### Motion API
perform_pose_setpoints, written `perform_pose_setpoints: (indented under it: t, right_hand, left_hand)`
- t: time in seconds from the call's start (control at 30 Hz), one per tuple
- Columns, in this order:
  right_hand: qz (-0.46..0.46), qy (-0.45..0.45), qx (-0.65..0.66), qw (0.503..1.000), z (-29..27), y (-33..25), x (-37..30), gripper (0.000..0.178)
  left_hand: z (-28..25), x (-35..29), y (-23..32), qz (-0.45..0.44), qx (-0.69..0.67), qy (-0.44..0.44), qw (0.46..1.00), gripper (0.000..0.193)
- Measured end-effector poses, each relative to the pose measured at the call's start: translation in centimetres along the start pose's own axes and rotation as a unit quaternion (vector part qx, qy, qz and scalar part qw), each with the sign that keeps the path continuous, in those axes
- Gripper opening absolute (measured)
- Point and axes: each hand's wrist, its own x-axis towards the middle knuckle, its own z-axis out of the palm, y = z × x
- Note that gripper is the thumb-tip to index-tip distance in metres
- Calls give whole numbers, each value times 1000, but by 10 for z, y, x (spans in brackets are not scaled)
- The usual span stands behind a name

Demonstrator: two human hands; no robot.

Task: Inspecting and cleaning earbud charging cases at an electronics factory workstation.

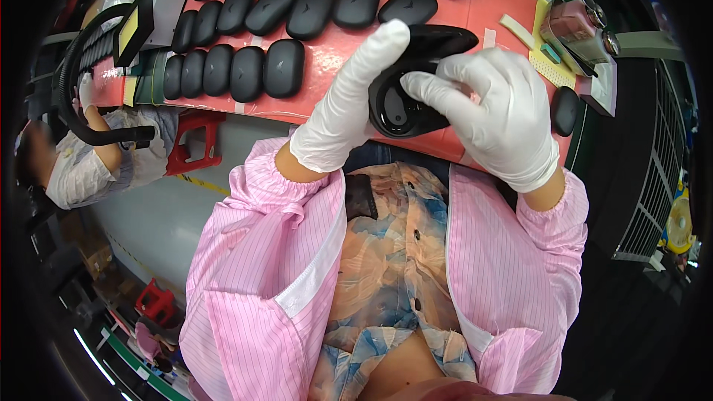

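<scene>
Grey factory floor [163,215] opens out at lower left, with a co-worker [141,152] in pale clothing and a red stool [199,119] near it. Above runs the red-topped counter [330,56], bent by the lens, its near edge passing just under the person's wrists. Three rough rows of closed black cases [284,67] take up much of its left and far parts, so the left arm has little bare surface beside it. More open red shows beyond the lid side of the work and toward the far right, until a cluster of bottles [572,22] and a yellow perforated sheet [553,73] closes it off. A lone dark case [564,111] lies near the right edge, just beyond the right wrist.

Both hands wear white gloves. The left hand [356,85] seems to have its grip closed around the left side of an open black case [423,125], one digit pointing up along it; the fingers beneath are hidden. The right hand [494,104] leans over the other side, a digit reaching into the hollow; whether that grip pinches anything, I cannot tell. The case sits between the hands near the counter's near edge, its raised lid [453,37] pointing away.

Judging by this, the step in hand is work on the case's interior; continuing it calls for a steady left hold and light right fingertips, kept clear of the lid.
</scene>
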Motion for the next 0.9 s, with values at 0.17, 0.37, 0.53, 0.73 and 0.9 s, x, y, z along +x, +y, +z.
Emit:
perform_pose_setpoints:
  t: [0.17,0.37,0.53,0.73,0.9]
  right_hand:
    - [94,63,161,980,-7,18,1,30]
    - [3,-100,93,991,-11,0,5,31]
    - [97,-69,113,986,-19,20,-9,31]
    - [97,50,97,989,-19,38,-3,29]
    - [13,7,109,994,-21,25,17,34]
  left_hand:
    - [3,2,4,-24,-20,-22,999,67]
    - [1,1,0,-28,21,37,999,73]
    - [0,2,5,-95,-122,73,985,72]
    - [4,3,2,-116,-126,59,984,84]
    - [9,0,1,-100,-81,50,990,69]
